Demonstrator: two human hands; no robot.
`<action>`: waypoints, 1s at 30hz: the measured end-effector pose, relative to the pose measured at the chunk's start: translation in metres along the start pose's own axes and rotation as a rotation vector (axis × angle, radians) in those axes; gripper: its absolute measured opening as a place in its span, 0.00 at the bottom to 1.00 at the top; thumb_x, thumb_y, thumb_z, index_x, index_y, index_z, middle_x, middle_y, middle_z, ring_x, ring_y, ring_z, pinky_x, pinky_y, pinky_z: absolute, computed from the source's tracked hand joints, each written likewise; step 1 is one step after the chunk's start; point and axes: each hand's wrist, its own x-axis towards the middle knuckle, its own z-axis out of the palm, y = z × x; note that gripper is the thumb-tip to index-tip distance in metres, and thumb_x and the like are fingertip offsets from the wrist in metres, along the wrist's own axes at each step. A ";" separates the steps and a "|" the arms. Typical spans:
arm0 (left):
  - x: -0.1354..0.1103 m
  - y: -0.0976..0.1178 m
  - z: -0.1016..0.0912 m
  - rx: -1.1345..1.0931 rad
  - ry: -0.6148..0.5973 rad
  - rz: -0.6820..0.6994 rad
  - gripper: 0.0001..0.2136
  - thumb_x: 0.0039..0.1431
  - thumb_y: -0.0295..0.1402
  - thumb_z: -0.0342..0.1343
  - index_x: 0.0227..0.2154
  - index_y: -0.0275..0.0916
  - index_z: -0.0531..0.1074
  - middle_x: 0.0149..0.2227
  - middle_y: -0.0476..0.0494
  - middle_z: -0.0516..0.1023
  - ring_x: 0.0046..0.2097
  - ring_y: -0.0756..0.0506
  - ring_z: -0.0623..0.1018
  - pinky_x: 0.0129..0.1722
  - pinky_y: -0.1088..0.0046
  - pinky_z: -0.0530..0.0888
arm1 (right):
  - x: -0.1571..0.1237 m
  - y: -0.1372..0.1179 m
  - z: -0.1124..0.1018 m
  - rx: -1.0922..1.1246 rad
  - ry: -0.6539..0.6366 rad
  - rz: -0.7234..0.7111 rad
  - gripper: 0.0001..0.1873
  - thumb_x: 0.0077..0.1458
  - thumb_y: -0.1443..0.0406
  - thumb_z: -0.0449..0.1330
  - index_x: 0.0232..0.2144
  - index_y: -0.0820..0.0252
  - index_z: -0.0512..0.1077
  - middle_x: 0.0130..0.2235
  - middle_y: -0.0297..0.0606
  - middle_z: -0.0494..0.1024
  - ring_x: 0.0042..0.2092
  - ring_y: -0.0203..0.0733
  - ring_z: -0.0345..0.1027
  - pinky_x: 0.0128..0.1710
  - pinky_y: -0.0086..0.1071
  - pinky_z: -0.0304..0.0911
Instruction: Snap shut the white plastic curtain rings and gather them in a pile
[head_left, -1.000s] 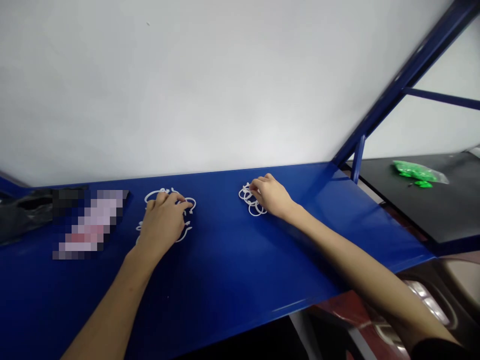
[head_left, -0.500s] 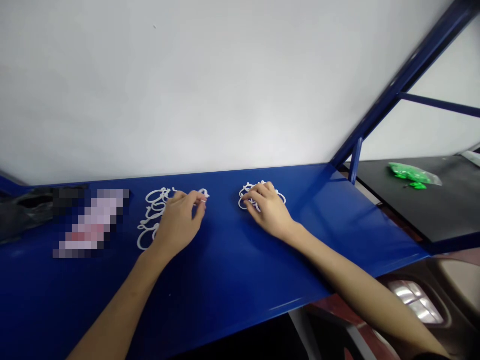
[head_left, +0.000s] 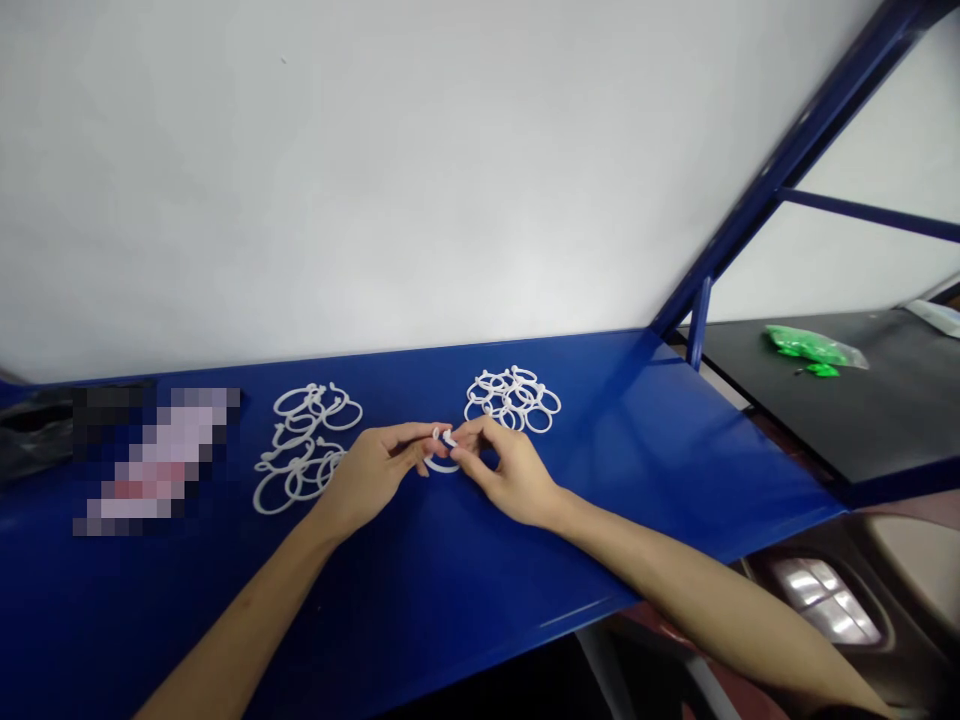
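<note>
My left hand and my right hand meet over the middle of a blue shelf. Both pinch the same white plastic ring between fingertips, just above the shelf surface. A loose pile of larger white rings lies to the left of my left hand. A tighter heap of smaller white rings lies behind my right hand, near the white wall.
A blurred-out patch covers something at the shelf's left end. A blue frame post slants up on the right. Beyond it a black shelf carries a bag of green parts.
Both hands left their piles and came together at the shelf's middle. My left hand brought a ring from the left pile; both hands now pinch it.
</note>
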 end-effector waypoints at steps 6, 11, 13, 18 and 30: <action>-0.004 0.002 0.007 0.067 0.019 0.053 0.12 0.62 0.43 0.56 0.38 0.45 0.83 0.26 0.50 0.81 0.29 0.47 0.79 0.34 0.71 0.77 | -0.005 0.002 0.002 -0.085 -0.031 -0.083 0.10 0.70 0.62 0.53 0.38 0.59 0.71 0.37 0.38 0.80 0.38 0.38 0.75 0.40 0.32 0.70; -0.007 0.008 0.012 0.179 0.035 0.224 0.13 0.64 0.40 0.54 0.32 0.45 0.82 0.23 0.51 0.76 0.26 0.51 0.76 0.29 0.77 0.72 | -0.008 0.007 0.000 -0.176 -0.047 -0.166 0.11 0.71 0.64 0.50 0.41 0.58 0.73 0.38 0.40 0.79 0.39 0.39 0.74 0.42 0.33 0.70; -0.007 0.011 0.014 0.197 0.037 0.273 0.14 0.65 0.38 0.53 0.28 0.44 0.81 0.24 0.51 0.76 0.27 0.51 0.76 0.30 0.77 0.72 | -0.008 0.008 -0.002 -0.201 -0.057 -0.200 0.12 0.71 0.65 0.49 0.41 0.59 0.73 0.37 0.40 0.78 0.39 0.39 0.73 0.41 0.33 0.69; -0.010 0.010 0.017 0.206 0.078 0.356 0.12 0.65 0.33 0.53 0.35 0.44 0.83 0.29 0.49 0.81 0.30 0.51 0.79 0.32 0.78 0.74 | -0.011 0.005 -0.005 -0.334 -0.062 -0.274 0.14 0.71 0.66 0.47 0.40 0.61 0.72 0.34 0.41 0.76 0.35 0.41 0.68 0.37 0.33 0.66; -0.006 0.001 0.013 0.405 0.111 0.388 0.15 0.67 0.39 0.53 0.51 0.43 0.78 0.38 0.45 0.84 0.39 0.47 0.81 0.41 0.70 0.78 | 0.001 0.006 -0.011 -0.570 -0.125 -0.298 0.14 0.72 0.65 0.47 0.42 0.62 0.72 0.37 0.43 0.77 0.37 0.40 0.69 0.38 0.32 0.66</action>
